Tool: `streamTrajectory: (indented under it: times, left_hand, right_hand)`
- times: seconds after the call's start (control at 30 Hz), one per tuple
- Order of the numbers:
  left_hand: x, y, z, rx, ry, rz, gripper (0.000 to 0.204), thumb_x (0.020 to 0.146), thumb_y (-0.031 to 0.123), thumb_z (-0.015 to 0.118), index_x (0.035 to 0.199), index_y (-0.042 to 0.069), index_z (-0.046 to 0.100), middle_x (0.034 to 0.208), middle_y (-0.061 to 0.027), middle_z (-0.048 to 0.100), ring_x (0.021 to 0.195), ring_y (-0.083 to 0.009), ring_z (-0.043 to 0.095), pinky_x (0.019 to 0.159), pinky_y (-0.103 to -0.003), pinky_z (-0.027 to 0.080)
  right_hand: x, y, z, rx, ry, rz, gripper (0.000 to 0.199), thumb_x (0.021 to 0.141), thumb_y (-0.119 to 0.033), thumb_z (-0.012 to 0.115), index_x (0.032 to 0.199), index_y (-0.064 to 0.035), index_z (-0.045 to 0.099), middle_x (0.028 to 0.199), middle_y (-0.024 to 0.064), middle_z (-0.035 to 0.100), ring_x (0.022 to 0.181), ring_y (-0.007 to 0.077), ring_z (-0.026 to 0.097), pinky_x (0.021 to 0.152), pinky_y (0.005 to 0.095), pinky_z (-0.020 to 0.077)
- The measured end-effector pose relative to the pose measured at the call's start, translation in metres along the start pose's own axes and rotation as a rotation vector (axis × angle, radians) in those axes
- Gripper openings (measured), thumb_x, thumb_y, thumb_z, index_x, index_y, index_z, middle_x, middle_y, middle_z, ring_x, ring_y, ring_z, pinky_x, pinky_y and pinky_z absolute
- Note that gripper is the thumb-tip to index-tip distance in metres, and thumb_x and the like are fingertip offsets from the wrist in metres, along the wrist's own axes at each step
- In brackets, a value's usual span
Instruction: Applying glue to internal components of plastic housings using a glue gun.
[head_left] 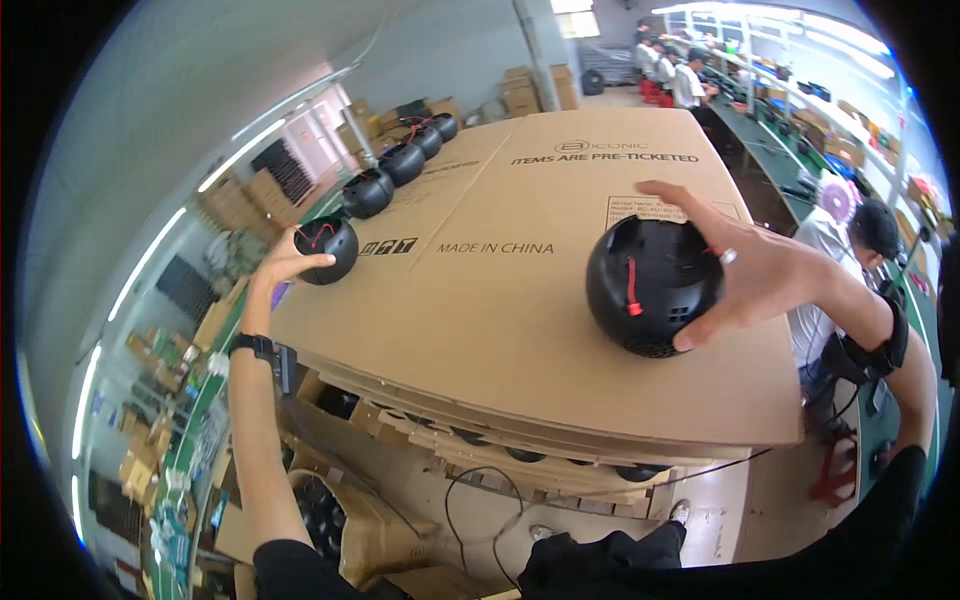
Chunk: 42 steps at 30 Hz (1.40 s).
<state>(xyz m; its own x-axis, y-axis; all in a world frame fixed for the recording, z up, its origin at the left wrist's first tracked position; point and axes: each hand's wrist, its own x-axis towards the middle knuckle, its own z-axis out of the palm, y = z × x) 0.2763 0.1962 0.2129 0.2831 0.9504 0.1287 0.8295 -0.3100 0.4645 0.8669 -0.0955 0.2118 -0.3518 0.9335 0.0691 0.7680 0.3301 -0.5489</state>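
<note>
Near the right edge of the cardboard surface (520,300), my right hand (765,265) grips a black ball-shaped shell (650,285) from its right side. Left hand (280,270) cups a smaller black shell (330,248) at the left edge, with four more shells (400,165) lined up along that edge behind it.

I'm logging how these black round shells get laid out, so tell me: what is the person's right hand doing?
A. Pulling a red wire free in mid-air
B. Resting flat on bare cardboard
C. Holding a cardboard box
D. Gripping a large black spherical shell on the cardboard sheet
D: the right hand wraps its fingers around the large black spherical shell, which sits on the flat cardboard sheet.
</note>
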Motion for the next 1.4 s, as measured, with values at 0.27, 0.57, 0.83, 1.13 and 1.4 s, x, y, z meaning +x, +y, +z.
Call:
streamTrajectory:
  times: [0.27,0.57,0.83,1.13,1.4]
  left_hand:
    - [0.073,-0.074,-0.013,-0.292,-0.181,-0.324,0.119,0.074,0.044,0.093,0.157,-0.002,0.022,0.151,-0.0258,0.047,0.133,-0.0379,0.058,0.107,-0.057,0.052]
    - [0.069,-0.124,-0.036,0.103,0.03,-0.117,0.114,0.076,0.034,0.092,0.158,-0.007,0.025,0.149,-0.0279,0.049,0.134,-0.0324,0.054,0.109,-0.045,0.049]
    - [-0.083,0.023,0.047,-0.491,-0.28,0.516,0.124,0.074,0.037,0.092,0.166,0.01,0.012,0.15,-0.0198,0.049,0.136,-0.0317,0.053,0.111,-0.046,0.047]
    - [-0.121,0.022,0.086,-0.686,-0.152,0.644,0.139,0.057,0.052,0.098,0.162,0.002,0.022,0.153,-0.0172,0.043,0.143,-0.0289,0.045,0.12,-0.043,0.035]
    - [-0.098,-0.129,0.025,-0.558,0.204,0.307,0.109,0.071,0.041,0.092,0.157,0.003,0.036,0.15,-0.0149,0.049,0.141,-0.0282,0.047,0.121,-0.042,0.033]
  right_hand:
    - [-0.012,-0.032,0.049,-0.014,0.24,0.141,0.122,0.077,-0.018,0.09,0.166,-0.0178,0.007,0.149,0.0197,0.046,0.138,0.0283,0.048,0.119,0.0415,0.0368]
    - [-0.009,-0.09,0.096,0.221,0.202,0.146,0.114,0.084,-0.016,0.088,0.165,-0.0212,0.008,0.154,0.0238,0.036,0.134,0.0335,0.053,0.112,0.0443,0.0464]
    - [0.071,-0.129,0.143,0.188,0.145,-0.181,0.112,0.088,-0.027,0.081,0.162,-0.0066,-0.001,0.134,0.0349,0.058,0.127,0.0447,0.06,0.109,0.0452,0.0477]
    - [0.114,-0.158,0.173,0.175,-0.079,-0.112,0.102,0.091,-0.033,0.074,0.162,-0.0052,0.007,0.134,0.0347,0.057,0.124,0.0459,0.061,0.108,0.0473,0.0474]
    - [0.048,-0.111,0.191,-0.62,0.197,-0.395,0.078,0.089,-0.026,0.075,0.155,-0.0103,0.038,0.153,0.0203,0.043,0.143,0.0391,0.043,0.117,0.0509,0.0385]
